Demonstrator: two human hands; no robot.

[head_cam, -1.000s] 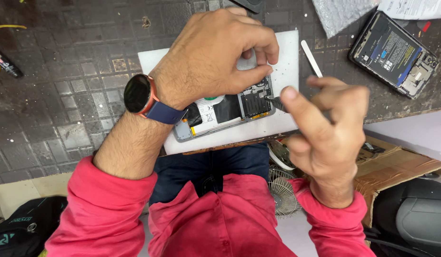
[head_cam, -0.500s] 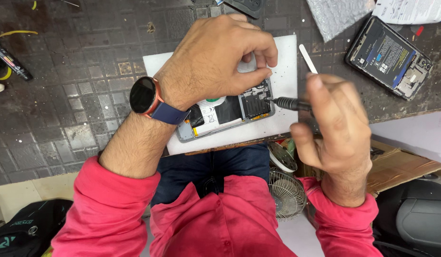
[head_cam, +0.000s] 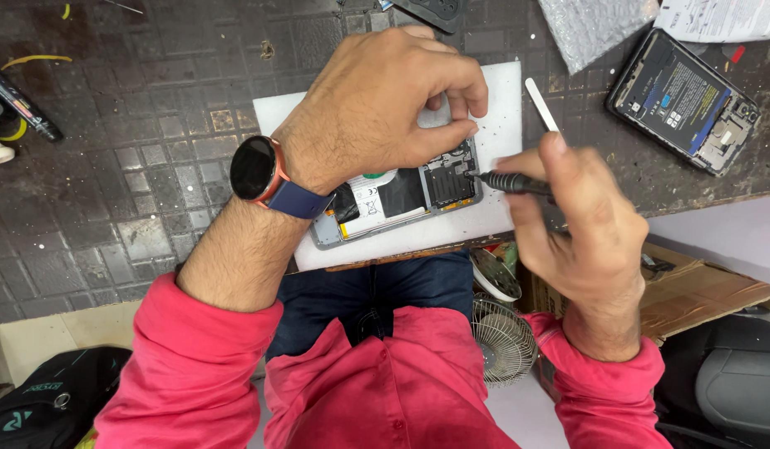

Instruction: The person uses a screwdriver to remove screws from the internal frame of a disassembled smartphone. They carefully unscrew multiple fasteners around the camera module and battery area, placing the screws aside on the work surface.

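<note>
Fingers of the right hand (head_cam: 580, 224) are pinching a dark screwdriver (head_cam: 511, 183) near the tabletop's (head_cam: 135, 150) front edge, its tip touching the right end of an opened phone (head_cam: 397, 199). That phone is lying on a white mat (head_cam: 501, 220) at the front edge, while the left hand (head_cam: 377, 108) is pressing down on it, fingers curled closed over its far side. Farther back, a white spudger (head_cam: 541, 104) and a second opened phone (head_cam: 680, 100) are lying toward the far right corner.

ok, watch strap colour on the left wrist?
Dark blue strap, orange-red case edge; head view.
</note>
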